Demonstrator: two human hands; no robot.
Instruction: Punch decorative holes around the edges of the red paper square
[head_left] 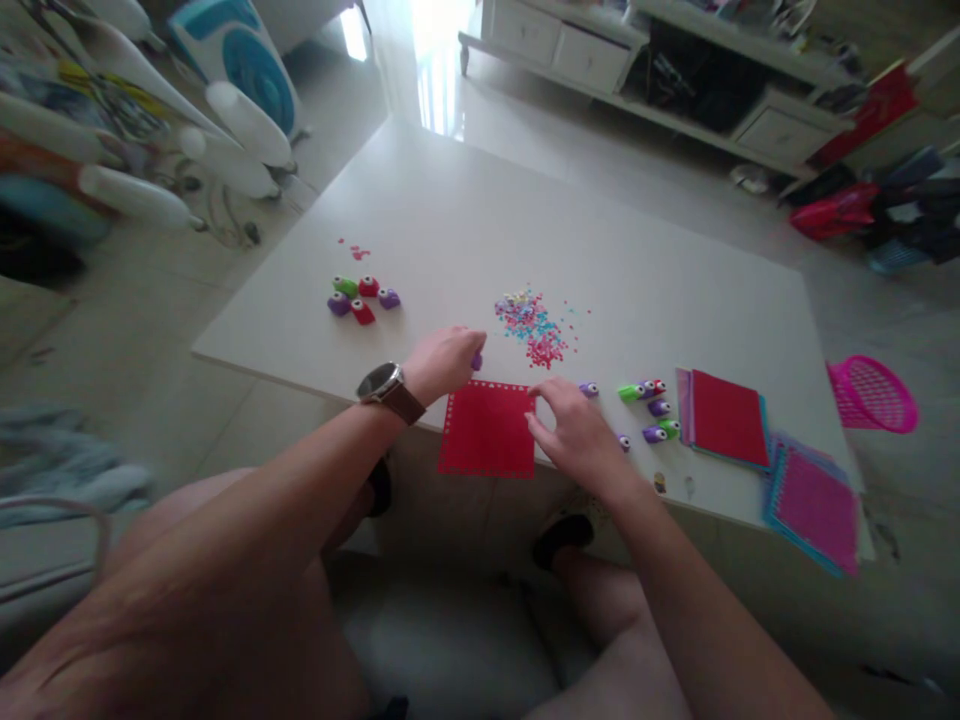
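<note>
A watch [381, 382] sits on the left wrist, its dial too small to read. The red sheet [491, 430], holes along its edges, overhangs the near edge of the table [645, 260]. The left hand [442, 365] is closed on a purple punch [477, 361] by the sheet's far edge; the right hand [570, 425] is half open, thumb and forefinger parted at its right edge. More punches [660, 408] and a paper stack [727, 415] lie rightward. Beyond is confetti [536, 325]; farther, a blue-and-white box [255, 75], its print blurred.
</note>
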